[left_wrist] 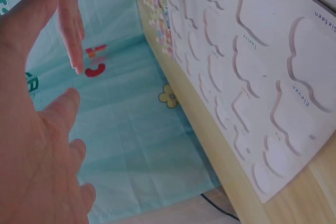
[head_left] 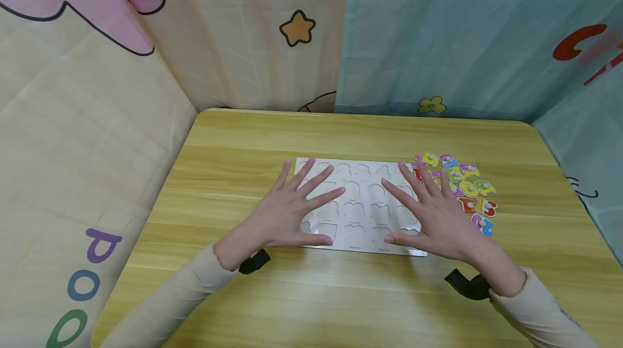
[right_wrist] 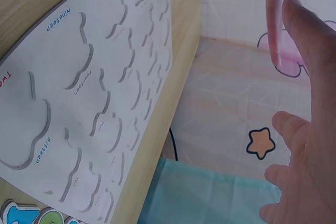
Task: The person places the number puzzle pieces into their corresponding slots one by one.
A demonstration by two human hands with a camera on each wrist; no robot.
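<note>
A white number puzzle board [head_left: 362, 237] lies on the table, its rows of number-shaped recesses bare, with printed words such as "Nineteen" and "Fifteen" readable in the right wrist view. Over its left end my left hand [head_left: 289, 210] is spread, palm down, fingers straight and apart. My right hand [head_left: 438, 218] is spread the same way over the right end. Neither hand holds anything. Just right of the board lies a heap of colourful number pieces [head_left: 469, 190] with small knobs, partly hidden behind my right fingers. In the left wrist view the board [left_wrist: 252, 77] shows below the raised palm.
The wooden table [head_left: 233, 175] has rounded far corners. Printed curtains [head_left: 272, 66] hang behind it and along both sides. A dark strap [head_left: 469, 284] is on the right wrist, another [head_left: 254, 262] on the left.
</note>
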